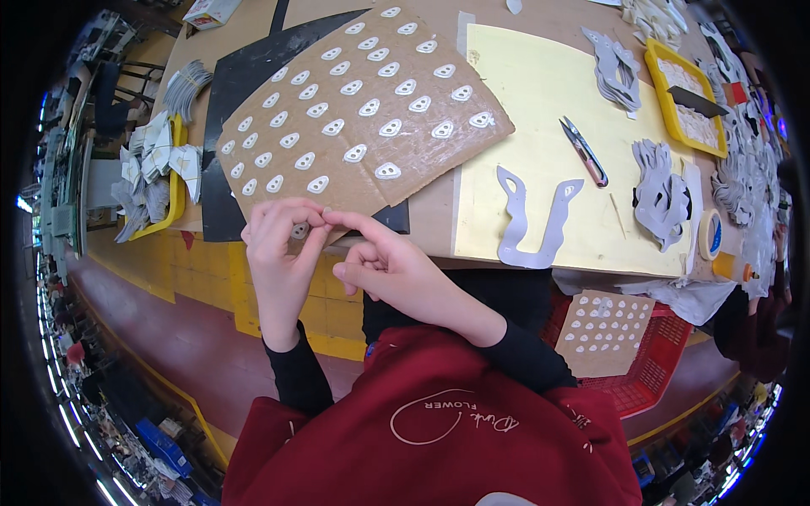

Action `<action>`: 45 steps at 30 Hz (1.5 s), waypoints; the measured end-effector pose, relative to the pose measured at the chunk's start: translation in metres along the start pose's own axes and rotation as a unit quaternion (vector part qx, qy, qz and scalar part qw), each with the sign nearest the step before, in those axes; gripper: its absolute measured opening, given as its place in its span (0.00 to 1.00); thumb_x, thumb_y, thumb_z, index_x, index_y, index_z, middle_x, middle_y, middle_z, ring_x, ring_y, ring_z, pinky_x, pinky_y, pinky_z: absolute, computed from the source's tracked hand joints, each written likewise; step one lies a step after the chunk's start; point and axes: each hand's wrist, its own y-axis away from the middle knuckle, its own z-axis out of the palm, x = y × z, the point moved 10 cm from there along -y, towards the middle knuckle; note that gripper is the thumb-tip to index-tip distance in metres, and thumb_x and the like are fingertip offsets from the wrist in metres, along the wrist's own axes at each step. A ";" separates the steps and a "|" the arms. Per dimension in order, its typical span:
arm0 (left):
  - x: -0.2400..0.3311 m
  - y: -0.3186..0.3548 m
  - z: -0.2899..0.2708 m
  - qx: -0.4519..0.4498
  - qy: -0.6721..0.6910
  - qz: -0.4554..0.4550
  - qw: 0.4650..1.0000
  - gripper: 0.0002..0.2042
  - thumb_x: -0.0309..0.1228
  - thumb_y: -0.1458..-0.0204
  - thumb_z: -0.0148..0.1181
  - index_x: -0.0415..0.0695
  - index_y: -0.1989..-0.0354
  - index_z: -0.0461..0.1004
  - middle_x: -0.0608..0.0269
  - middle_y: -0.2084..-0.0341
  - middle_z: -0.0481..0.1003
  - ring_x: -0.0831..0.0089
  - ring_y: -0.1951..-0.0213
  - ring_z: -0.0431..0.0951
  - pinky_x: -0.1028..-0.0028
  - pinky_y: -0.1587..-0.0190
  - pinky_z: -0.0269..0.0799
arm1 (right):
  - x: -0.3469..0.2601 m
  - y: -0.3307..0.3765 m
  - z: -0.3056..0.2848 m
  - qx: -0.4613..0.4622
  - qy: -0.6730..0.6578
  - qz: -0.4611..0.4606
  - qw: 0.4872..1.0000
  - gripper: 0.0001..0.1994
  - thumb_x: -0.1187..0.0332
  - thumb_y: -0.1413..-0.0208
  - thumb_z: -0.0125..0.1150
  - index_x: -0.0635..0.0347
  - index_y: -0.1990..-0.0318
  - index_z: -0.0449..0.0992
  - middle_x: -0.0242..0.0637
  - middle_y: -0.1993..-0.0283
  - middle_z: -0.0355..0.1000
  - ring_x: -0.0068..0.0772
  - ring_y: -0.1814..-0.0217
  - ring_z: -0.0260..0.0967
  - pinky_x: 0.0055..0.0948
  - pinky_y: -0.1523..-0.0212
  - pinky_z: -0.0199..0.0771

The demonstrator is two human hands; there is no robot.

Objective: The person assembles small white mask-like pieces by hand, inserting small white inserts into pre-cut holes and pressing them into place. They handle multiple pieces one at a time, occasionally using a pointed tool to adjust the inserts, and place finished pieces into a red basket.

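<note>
— One small white loop piece (300, 229) is all I have between my fingers, just left of the frame's centre, at the near edge of the cardboard sheet (363, 110).

— Which hand has it?

— Both, I think. My left hand (283, 253) pinches it with thumb and forefinger, and my right hand (390, 268) meets it with the forefinger tip from the right, the other fingers curled in. Neither hand is clenched hard.

— How does it feel likely to behave?

— Very light, thin and bendy, I judge, like the rows of white loops laid out on the cardboard above it. Squeezing would crease it, so I take it by the outer edge with fingertips only. If it carries glue, it may cling to skin; I cannot tell that from here.

— Anything near that could get in the way?

— Not close. A grey cut-out (531, 221) lies on the yellow sheet (540, 93) right of centre, with the snips (584, 152) beyond, well apart from my hands.
</note>
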 end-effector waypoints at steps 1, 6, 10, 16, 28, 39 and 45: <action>-0.004 0.001 0.001 0.004 0.008 -0.014 1.000 0.10 0.25 0.55 0.70 0.46 0.64 0.77 0.70 0.67 0.79 0.67 0.57 0.75 0.68 0.51 0.61 | 0.002 0.000 0.000 0.000 0.008 0.001 1.000 0.28 0.72 0.34 0.55 0.57 0.29 0.56 0.25 0.69 0.69 0.12 0.65 0.69 0.15 0.69 0.65; -0.001 -0.002 0.002 -0.025 0.011 -0.034 0.999 0.09 0.26 0.54 0.70 0.47 0.63 0.81 0.70 0.66 0.77 0.68 0.57 0.73 0.68 0.51 0.59 | 0.005 -0.001 0.000 0.001 0.027 -0.010 1.000 0.28 0.72 0.34 0.56 0.58 0.29 0.56 0.26 0.69 0.69 0.12 0.66 0.68 0.16 0.69 0.65; -0.003 -0.002 0.005 -0.046 -0.044 0.018 0.998 0.09 0.27 0.54 0.70 0.47 0.63 0.83 0.69 0.65 0.74 0.69 0.57 0.71 0.68 0.52 0.58 | -0.002 0.003 -0.005 0.044 0.123 -0.036 0.991 0.28 0.73 0.36 0.57 0.57 0.30 0.59 0.26 0.71 0.69 0.13 0.71 0.66 0.18 0.72 0.64; -0.004 -0.003 0.002 -0.056 -0.043 0.030 0.997 0.09 0.27 0.54 0.69 0.47 0.63 0.83 0.68 0.65 0.74 0.69 0.57 0.72 0.68 0.51 0.58 | -0.018 0.016 -0.015 0.157 0.428 -0.090 0.885 0.28 0.71 0.41 0.62 0.54 0.33 0.63 0.31 0.80 0.68 0.31 0.81 0.68 0.31 0.77 0.67; -0.013 -0.008 0.001 -0.056 -0.014 0.010 0.998 0.07 0.20 0.52 0.65 0.42 0.65 0.81 0.61 0.64 0.75 0.66 0.57 0.73 0.69 0.53 0.64 | -0.014 0.022 -0.008 0.170 0.540 -0.113 0.816 0.31 0.68 0.42 0.62 0.53 0.30 0.61 0.33 0.82 0.70 0.40 0.82 0.71 0.37 0.79 0.70; -0.003 0.008 -0.017 0.016 0.304 -0.084 0.949 0.05 0.16 0.49 0.62 0.36 0.65 0.77 0.56 0.63 0.78 0.71 0.58 0.78 0.73 0.52 0.71 | -0.112 0.102 -0.098 0.442 0.517 -0.176 0.711 0.16 0.73 0.44 0.63 0.62 0.48 0.77 0.40 0.69 0.71 0.41 0.65 0.72 0.36 0.64 0.73; 0.075 -0.005 0.049 -0.137 0.247 0.045 0.958 0.08 0.23 0.49 0.67 0.43 0.62 0.76 0.63 0.71 0.79 0.70 0.67 0.79 0.72 0.56 0.71 | -0.097 0.099 -0.135 0.425 0.609 -0.114 0.660 0.08 0.74 0.50 0.68 0.61 0.61 0.79 0.41 0.56 0.69 0.45 0.52 0.69 0.39 0.53 0.72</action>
